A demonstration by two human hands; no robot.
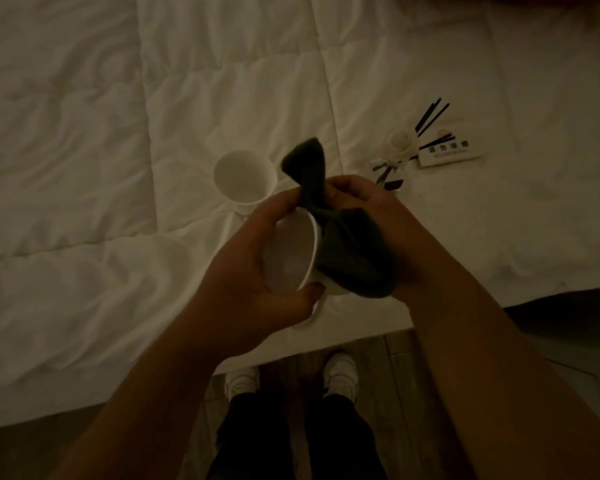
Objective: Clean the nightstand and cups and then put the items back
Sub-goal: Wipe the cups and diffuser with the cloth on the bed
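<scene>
My left hand (246,271) grips a white cup (288,258) held on its side above the bed's edge, thumb under the rim and fingers over the top. A dark green cloth (347,251) is wrapped around the cup's outer wall, with one end sticking up. My right hand (368,216) holds that cloth against the cup. A second white cup (245,178) stands upright on the white quilt (84,168) just behind my hands.
At the right on the quilt lie a reed diffuser (400,143) with black sticks and a small white card (449,152) with printed text. A dark piece of furniture (568,317) sits at the right edge. My white shoes (340,374) stand on the wooden floor below.
</scene>
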